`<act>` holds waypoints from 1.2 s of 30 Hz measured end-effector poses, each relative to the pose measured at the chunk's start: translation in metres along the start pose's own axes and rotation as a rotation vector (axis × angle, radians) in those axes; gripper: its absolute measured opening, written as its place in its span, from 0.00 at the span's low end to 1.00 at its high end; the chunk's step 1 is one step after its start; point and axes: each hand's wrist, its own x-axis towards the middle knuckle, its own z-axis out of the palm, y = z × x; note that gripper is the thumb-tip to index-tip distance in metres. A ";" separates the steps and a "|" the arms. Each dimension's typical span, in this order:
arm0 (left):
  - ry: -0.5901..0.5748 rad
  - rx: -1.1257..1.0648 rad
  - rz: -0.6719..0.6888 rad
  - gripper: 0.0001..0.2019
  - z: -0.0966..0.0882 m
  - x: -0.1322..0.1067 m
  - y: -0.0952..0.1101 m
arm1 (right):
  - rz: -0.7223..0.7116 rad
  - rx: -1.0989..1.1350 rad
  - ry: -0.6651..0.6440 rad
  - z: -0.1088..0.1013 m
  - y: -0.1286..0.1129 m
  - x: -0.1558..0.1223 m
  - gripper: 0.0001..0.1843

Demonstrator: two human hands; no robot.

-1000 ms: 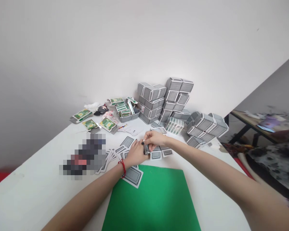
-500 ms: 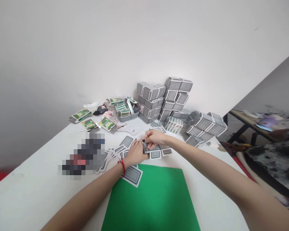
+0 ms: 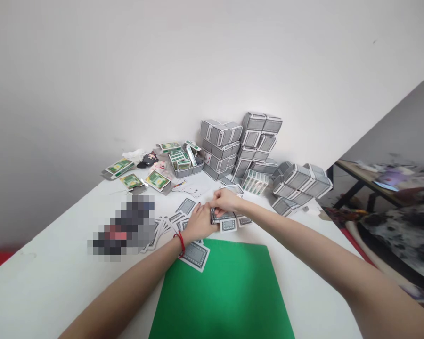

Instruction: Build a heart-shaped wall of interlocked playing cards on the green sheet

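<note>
My left hand (image 3: 200,223), with a red string bracelet on the wrist, grips the left side of a small folded playing-card block (image 3: 223,217) on the table. Against the same block, my right hand (image 3: 226,201) has its fingers closed in a pinch at the upper left edge, touching my left fingertips. What exactly sits between the fingers is partly hidden. A card flap (image 3: 229,226) sticks out at the block's front. Loose grey-backed playing cards (image 3: 155,235) lie fanned left of my left hand. One more card (image 3: 196,256) overlaps the corner of a green mat (image 3: 226,292).
Stacked card blocks (image 3: 221,150) rise against the wall, with a taller stack (image 3: 257,141) beside them and another group (image 3: 302,183) at the right. Green card boxes (image 3: 157,180) lie at the back left. A pixelated dark item (image 3: 123,226) is on the left.
My right fingers have shifted slightly at the block's edge, and the thumb's dark nail shows less. My left hand stays in place on the block.
</note>
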 end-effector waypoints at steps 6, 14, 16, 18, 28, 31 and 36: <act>0.010 0.014 0.003 0.28 0.001 0.000 0.000 | 0.064 -0.030 -0.011 0.000 -0.007 -0.004 0.13; 0.047 0.005 0.021 0.22 0.000 -0.001 -0.001 | 0.034 -0.339 0.079 0.007 -0.016 -0.010 0.11; 0.056 0.002 0.021 0.21 0.000 -0.001 0.000 | 0.019 -0.382 0.100 0.008 -0.016 -0.013 0.09; 0.052 -0.004 0.025 0.20 -0.001 -0.001 0.001 | 0.031 -0.374 0.102 0.007 -0.016 -0.017 0.10; 0.030 -0.008 0.008 0.20 -0.003 -0.001 0.003 | 0.174 0.006 -0.001 0.000 -0.009 -0.021 0.08; 0.030 -0.004 -0.001 0.22 -0.004 0.000 0.003 | 0.181 0.065 -0.016 -0.002 -0.010 -0.022 0.07; 0.026 0.010 0.007 0.19 -0.004 -0.001 0.004 | 0.225 0.051 -0.006 0.002 -0.014 -0.022 0.05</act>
